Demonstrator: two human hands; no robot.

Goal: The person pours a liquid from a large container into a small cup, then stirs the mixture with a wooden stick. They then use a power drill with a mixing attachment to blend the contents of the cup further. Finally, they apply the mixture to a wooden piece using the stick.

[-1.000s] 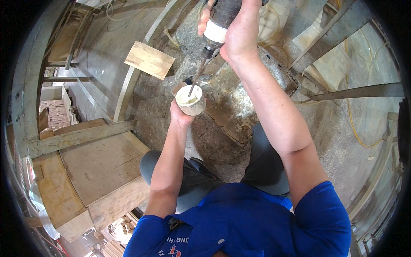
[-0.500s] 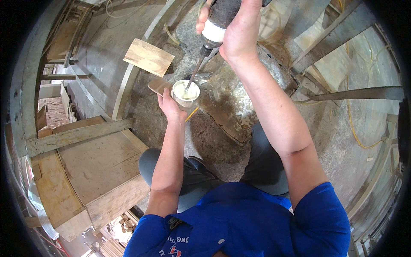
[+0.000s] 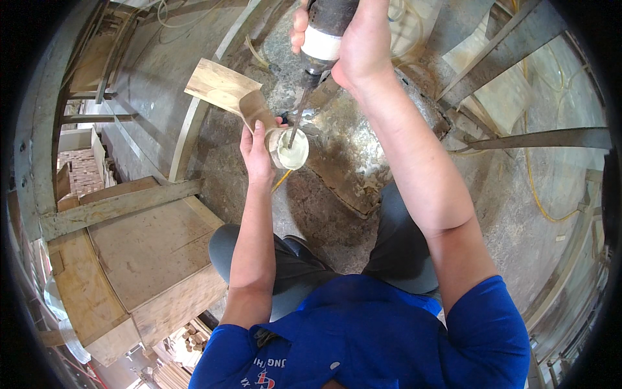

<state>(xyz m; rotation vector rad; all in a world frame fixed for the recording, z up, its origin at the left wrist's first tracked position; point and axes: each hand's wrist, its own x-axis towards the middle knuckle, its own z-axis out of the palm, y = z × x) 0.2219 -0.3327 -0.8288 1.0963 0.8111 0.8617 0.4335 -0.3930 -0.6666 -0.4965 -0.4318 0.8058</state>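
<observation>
My left hand (image 3: 258, 152) is closed round a small pale cup (image 3: 275, 157) with thick cream-coloured paste (image 3: 295, 153) inside. A flat brown piece (image 3: 254, 107) sticks out above that hand beside the cup; whether it is joined to the cup cannot be made out. Up at the top edge, my right hand (image 3: 363, 48) grips a dark power drill (image 3: 332, 16) with a white band, partly cut off by the frame. From its chuck a thin metal rod (image 3: 300, 110) slants down, its lower end in the paste.
A light wooden board (image 3: 217, 83) lies beyond my left hand. To the left stands a wooden box (image 3: 155, 249) beside a grey beam (image 3: 123, 207). Between my knees and the drill is a stained, rough slab (image 3: 350, 162). Metal legs (image 3: 544, 141) and a yellow hose (image 3: 534, 201) are on the right.
The cup has tipped so its mouth faces more to the right, and the brown piece has swung up over the board's corner. The drill has shifted slightly left, its rod still in the paste.
</observation>
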